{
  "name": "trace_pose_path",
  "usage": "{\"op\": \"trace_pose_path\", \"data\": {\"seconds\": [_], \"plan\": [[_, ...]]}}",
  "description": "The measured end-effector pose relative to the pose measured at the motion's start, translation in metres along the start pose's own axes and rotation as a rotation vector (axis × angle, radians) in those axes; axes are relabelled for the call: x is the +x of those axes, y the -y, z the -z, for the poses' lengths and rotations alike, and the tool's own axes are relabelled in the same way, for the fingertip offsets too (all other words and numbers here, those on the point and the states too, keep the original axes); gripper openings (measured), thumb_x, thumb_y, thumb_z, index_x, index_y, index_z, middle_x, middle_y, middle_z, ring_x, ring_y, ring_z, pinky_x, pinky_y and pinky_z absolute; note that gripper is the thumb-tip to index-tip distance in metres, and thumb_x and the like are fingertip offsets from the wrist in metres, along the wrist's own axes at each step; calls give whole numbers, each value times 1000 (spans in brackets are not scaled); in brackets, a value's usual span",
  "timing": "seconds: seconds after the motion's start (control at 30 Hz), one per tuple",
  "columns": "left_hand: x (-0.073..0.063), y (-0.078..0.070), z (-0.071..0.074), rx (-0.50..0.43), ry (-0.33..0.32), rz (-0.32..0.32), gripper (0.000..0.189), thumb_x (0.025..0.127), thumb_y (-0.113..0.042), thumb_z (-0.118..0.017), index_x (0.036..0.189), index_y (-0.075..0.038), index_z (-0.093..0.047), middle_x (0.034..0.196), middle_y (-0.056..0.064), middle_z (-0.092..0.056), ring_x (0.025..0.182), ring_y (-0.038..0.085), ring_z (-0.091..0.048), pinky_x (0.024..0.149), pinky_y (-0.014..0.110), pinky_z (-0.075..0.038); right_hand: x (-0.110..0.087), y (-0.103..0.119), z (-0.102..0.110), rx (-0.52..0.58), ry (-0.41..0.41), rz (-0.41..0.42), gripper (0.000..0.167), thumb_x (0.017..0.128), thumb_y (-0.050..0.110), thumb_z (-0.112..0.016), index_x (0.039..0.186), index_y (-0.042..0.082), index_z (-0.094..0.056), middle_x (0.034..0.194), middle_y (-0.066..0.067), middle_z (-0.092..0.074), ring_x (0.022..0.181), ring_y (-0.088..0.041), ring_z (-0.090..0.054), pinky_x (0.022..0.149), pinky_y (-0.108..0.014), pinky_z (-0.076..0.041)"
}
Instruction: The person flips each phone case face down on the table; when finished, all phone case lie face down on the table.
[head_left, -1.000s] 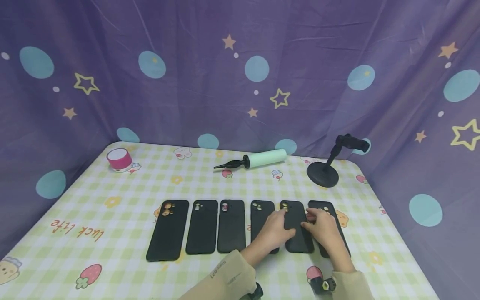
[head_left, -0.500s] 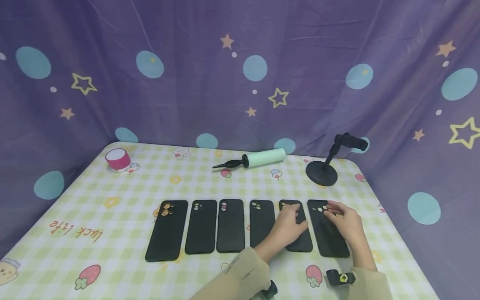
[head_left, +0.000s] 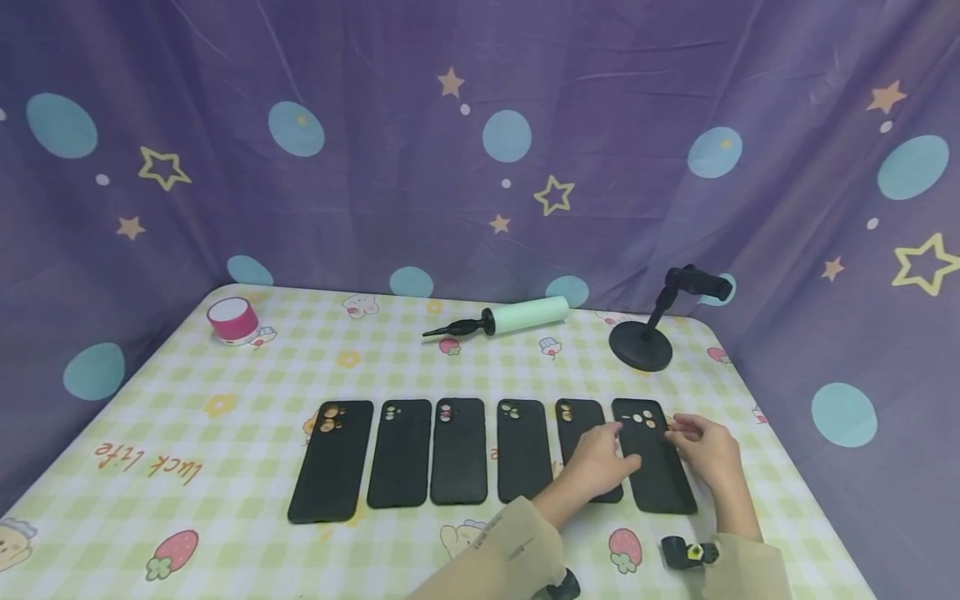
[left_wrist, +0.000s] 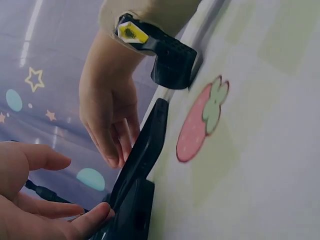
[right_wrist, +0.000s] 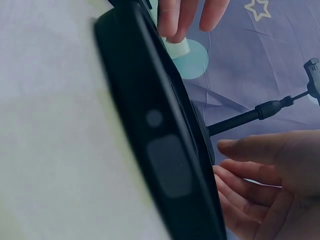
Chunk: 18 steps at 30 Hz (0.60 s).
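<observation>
Several black phone cases lie in a row on the table, camera cutouts toward the far side. My right hand (head_left: 707, 450) is at the right edge of the rightmost case (head_left: 660, 471), fingertips right at its side. In the right wrist view, my right hand (right_wrist: 275, 185) shows relaxed fingers along the edge of a phone case (right_wrist: 150, 110). My left hand (head_left: 600, 462) reaches across the second case from the right (head_left: 576, 423), hiding part of it, with its thumb over the rightmost one. Its fingers look loosely spread in the left wrist view, one fingertip (left_wrist: 106, 210) at a case's edge.
Left of the hands lie more phone cases, among them the large leftmost one (head_left: 332, 462). Behind the row are a pink-and-white round object (head_left: 233, 320), a mint-green hand pump (head_left: 528, 315) and a black stand (head_left: 641, 346). A checkered cloth (head_left: 285, 375) covers the table.
Both hands have moved right along the row. The right hand has gone from on top of the rightmost case to its right edge, uncovering its cutouts; that case sits slightly straighter.
</observation>
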<state>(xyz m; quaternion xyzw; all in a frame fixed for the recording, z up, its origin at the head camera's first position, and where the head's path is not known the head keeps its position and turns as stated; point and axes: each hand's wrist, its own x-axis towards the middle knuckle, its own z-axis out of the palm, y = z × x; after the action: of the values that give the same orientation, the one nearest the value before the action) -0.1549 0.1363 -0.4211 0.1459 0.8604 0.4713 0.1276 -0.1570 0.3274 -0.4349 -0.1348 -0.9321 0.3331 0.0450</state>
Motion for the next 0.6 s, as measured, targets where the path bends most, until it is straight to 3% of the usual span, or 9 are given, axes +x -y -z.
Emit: {"op": "trace_pose_path", "data": {"seconds": [0.13,0.2,0.3,0.6], "plan": [[0,-1,-3,2,25,5,56,82,-22,-69,131,0,-57,85,5,-68,73,8,-61,66,19,-50,0,-1,1,5,27,-16,40,87,10,-68,119,-12,-60,110,-27,-68,88,-29,-72,58,-16,-52],[0,-2,-5,2,31,7,56,81,-23,-69,131,0,-57,87,5,-70,77,9,-65,67,19,-51,0,-2,0,13,36,-21,39,86,8,-68,118,-12,-61,108,-26,-69,83,-25,-72,57,-17,-51],[-1,-2,-6,-6,41,19,55,82,-24,-69,131,-1,-57,109,12,-71,102,16,-68,81,22,-55,1,-3,0,11,34,-19,36,84,5,-68,115,-12,-62,104,-26,-70,80,-22,-71,56,-18,-50],[-4,-4,-9,-66,70,64,55,84,-25,-70,133,-3,-56,118,13,-69,110,20,-67,87,25,-55,0,-6,-1,-4,13,-17,31,84,3,-68,111,-12,-64,98,-25,-71,79,-26,-72,57,-22,-54]]}}
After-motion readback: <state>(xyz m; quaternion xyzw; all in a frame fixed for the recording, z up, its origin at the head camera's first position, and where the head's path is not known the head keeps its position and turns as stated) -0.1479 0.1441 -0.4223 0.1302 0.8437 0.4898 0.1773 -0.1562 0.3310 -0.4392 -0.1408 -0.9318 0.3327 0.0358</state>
